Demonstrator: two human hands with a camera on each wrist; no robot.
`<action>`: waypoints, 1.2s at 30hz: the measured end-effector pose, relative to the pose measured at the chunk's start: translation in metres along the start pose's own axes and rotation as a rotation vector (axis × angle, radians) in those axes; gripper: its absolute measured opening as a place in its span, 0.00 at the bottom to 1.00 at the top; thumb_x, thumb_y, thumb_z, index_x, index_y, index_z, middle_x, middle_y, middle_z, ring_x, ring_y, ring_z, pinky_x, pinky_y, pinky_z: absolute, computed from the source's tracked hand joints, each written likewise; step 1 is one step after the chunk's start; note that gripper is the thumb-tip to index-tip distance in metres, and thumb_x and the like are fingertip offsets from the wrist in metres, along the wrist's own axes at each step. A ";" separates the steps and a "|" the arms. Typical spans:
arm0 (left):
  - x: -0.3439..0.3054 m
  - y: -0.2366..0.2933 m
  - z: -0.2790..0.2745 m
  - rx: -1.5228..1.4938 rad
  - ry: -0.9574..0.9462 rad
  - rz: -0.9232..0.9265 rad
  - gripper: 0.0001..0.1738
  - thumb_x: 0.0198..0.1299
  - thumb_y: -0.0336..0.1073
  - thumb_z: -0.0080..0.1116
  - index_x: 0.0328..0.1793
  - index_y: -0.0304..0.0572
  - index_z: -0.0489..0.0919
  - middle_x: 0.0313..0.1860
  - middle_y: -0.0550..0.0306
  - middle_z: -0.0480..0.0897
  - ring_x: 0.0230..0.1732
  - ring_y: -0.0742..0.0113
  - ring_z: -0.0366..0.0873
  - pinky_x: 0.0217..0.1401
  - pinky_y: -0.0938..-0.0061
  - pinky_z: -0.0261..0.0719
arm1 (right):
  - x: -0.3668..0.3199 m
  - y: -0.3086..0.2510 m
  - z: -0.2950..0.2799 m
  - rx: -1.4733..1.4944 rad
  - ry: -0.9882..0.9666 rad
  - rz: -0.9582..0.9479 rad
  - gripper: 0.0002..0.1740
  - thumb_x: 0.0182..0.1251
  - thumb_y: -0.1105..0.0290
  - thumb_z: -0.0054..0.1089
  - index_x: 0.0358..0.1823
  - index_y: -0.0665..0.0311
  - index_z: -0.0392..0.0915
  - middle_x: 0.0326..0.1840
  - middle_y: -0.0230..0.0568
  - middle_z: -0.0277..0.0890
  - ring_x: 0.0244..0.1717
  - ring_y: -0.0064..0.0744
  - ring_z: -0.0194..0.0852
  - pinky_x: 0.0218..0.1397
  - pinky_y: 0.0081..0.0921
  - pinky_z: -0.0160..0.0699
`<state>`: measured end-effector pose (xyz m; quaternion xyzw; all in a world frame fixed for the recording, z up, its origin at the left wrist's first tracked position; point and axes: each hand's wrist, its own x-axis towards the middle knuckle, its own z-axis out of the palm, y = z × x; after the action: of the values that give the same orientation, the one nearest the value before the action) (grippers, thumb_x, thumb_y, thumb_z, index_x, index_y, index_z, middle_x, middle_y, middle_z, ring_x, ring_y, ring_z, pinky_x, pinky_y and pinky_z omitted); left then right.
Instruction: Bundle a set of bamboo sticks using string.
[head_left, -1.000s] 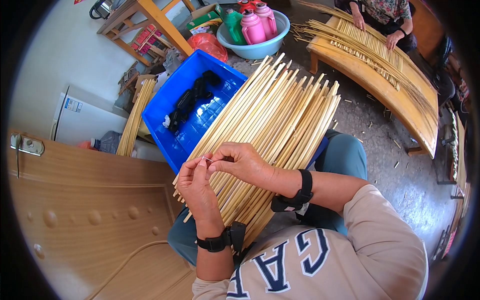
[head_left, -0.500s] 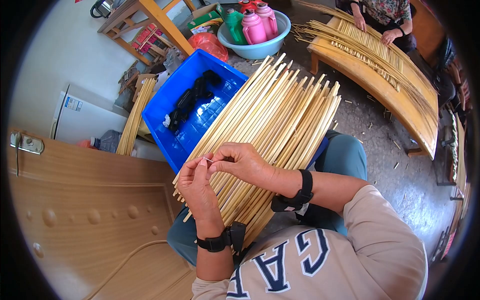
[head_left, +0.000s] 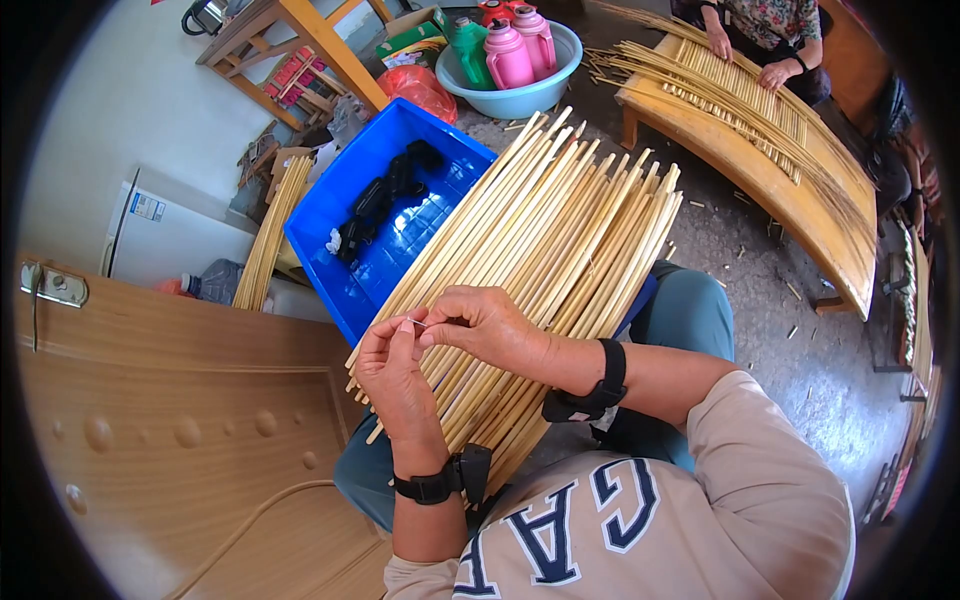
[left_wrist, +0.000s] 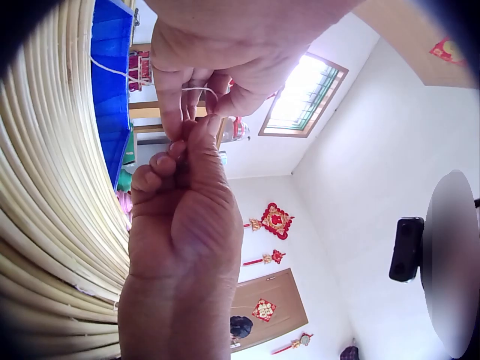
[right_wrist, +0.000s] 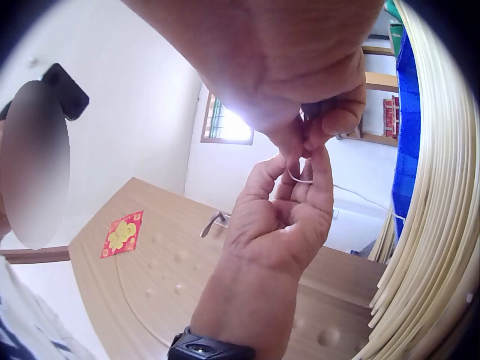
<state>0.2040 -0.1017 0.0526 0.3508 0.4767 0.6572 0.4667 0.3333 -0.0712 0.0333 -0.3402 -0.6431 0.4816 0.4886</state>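
Note:
A thin white string [right_wrist: 301, 181] runs between the two hands, which meet fingertip to fingertip above the sticks. My left hand [head_left: 392, 375] pinches it between thumb and fingers, and a loop of it curves past those fingers in the left wrist view. From the right, my right hand [head_left: 492, 325] pinches at the same spot with thumb and curled index finger; its grip partly hides the string's end. Below both hands, a broad layer of pale straight sticks [head_left: 540, 240] lies across the lap. A length of string trails off toward the blue bin [left_wrist: 110, 97].
Beyond the sticks is the blue bin [head_left: 310, 235] with black objects inside. A wooden door [head_left: 180, 400] stands close on the left. Farther off are a basin [head_left: 470, 103] with thermos flasks and a low wooden table [head_left: 840, 240], where another person handles sticks.
My hands keep almost the same pose, still pinching the string. Across the room, the other person's hand has shifted slightly over the sticks.

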 end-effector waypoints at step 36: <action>0.015 0.010 -0.106 0.097 -0.252 -0.352 0.04 0.58 0.29 0.54 0.37 0.38 0.76 0.39 0.57 0.79 0.41 0.70 0.77 0.47 0.73 0.76 | 0.045 -0.008 0.050 0.455 0.034 0.411 0.05 0.57 0.78 0.56 0.28 0.71 0.69 0.34 0.49 0.76 0.25 0.31 0.81 0.24 0.19 0.79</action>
<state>0.1002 -0.1208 0.0310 0.3635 0.4994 0.4930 0.6127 0.2725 -0.0468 0.0511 -0.3529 -0.4281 0.6965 0.4551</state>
